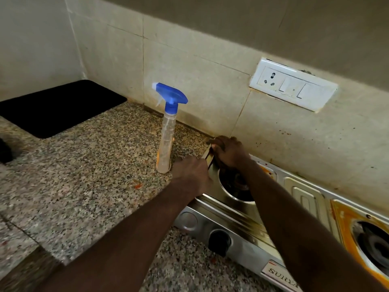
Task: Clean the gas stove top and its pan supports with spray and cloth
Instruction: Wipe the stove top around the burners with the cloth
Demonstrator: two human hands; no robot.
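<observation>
A stainless steel gas stove [231, 216] stands on the granite counter at the right. Its left burner well [233, 190] lies partly under my right forearm. Orange grime rings the right burner [374, 243]. My right hand [229, 151] is at the stove's far left corner, fingers closed on a dark cloth [219, 143] that is mostly hidden under them. Curled over the stove's left edge is my left hand [190, 173]. A clear spray bottle [166, 142] with a blue trigger head stands upright just left of the stove. No pan supports are in view.
A black mat or slab [56, 106] lies in the far left corner of the counter [84, 165]. A white socket and switch plate [292, 85] is on the stained tiled wall behind the stove. A black knob [219, 242] sticks out of the stove's front.
</observation>
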